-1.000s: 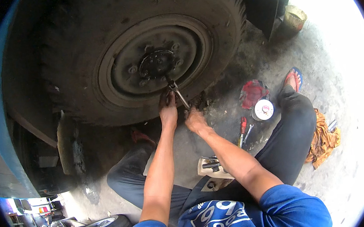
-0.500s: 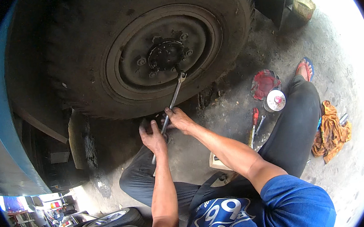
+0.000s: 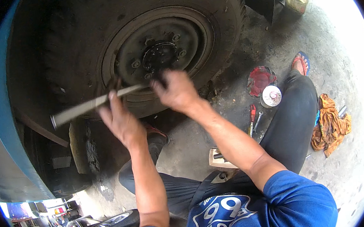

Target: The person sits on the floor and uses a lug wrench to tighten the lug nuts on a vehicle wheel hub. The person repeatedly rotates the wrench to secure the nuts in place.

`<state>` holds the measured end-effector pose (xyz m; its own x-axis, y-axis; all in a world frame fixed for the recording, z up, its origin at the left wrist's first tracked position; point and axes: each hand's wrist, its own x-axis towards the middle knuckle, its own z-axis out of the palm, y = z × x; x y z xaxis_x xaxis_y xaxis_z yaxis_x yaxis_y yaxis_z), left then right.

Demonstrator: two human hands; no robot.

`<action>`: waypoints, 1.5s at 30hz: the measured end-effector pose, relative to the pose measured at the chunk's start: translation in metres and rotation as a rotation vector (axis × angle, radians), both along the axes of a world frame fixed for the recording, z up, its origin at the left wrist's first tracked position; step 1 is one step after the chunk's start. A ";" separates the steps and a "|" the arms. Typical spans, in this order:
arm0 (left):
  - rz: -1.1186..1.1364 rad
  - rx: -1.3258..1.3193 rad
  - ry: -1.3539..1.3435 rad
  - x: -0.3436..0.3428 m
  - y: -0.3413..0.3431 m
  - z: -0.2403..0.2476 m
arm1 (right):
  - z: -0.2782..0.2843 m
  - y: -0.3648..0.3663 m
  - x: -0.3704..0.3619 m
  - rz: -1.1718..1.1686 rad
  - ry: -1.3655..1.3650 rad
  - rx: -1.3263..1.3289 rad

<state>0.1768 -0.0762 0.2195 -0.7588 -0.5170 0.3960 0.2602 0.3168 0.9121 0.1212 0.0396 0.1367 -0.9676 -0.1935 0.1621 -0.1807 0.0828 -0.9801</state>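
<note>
A big dark truck wheel [image 3: 96, 43] with a black steel rim and several lug nuts around its hub [image 3: 159, 56] fills the upper view. A long grey metal wrench bar [image 3: 80, 108] lies almost level across the lower rim, its far end by the hub. My left hand [image 3: 119, 119] grips the bar near its middle. My right hand [image 3: 175, 90] is closed on the bar's end next to the lug nuts. Both hands are blurred by motion.
On the concrete floor to the right lie a red cloth [image 3: 260, 79], a round white tin [image 3: 271, 96], a red-handled screwdriver [image 3: 251, 117], a small spanner [image 3: 258, 120] and an orange rag [image 3: 329, 123]. A blue vehicle body [image 3: 4, 130] curves along the left. My legs stretch toward a sandal [image 3: 300, 62].
The bar has swung from hanging down below the hub to nearly level, pointing left. Both hands rose with it toward the rim, and the view moved closer to the wheel.
</note>
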 end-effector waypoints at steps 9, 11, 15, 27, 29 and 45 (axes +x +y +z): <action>-0.689 -0.628 -0.012 -0.103 0.163 -0.088 | 0.007 0.152 -0.045 -0.799 0.527 -0.152; -0.495 -0.864 -0.093 -0.103 0.176 -0.132 | -0.037 0.169 -0.062 -0.858 0.393 -0.248; -0.160 -0.712 -0.274 -0.062 0.132 -0.203 | -0.150 0.170 -0.095 -0.867 0.011 -0.336; -0.001 -0.432 -0.361 -0.064 0.015 -0.229 | -0.278 -0.016 0.032 0.243 -0.985 0.221; -0.013 -0.337 -0.372 -0.065 0.013 -0.219 | -0.272 -0.049 0.047 0.228 -0.978 0.168; -0.525 -0.741 -1.852 0.106 -0.149 -0.066 | -0.121 -0.141 0.070 0.318 -1.377 -1.316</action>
<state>0.2827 -0.2252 0.1532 -0.4080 -0.3011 -0.8619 -0.4509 0.8873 -0.0966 0.1915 -0.1013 0.0162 -0.4964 -0.7726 -0.3958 0.7948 -0.5879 0.1508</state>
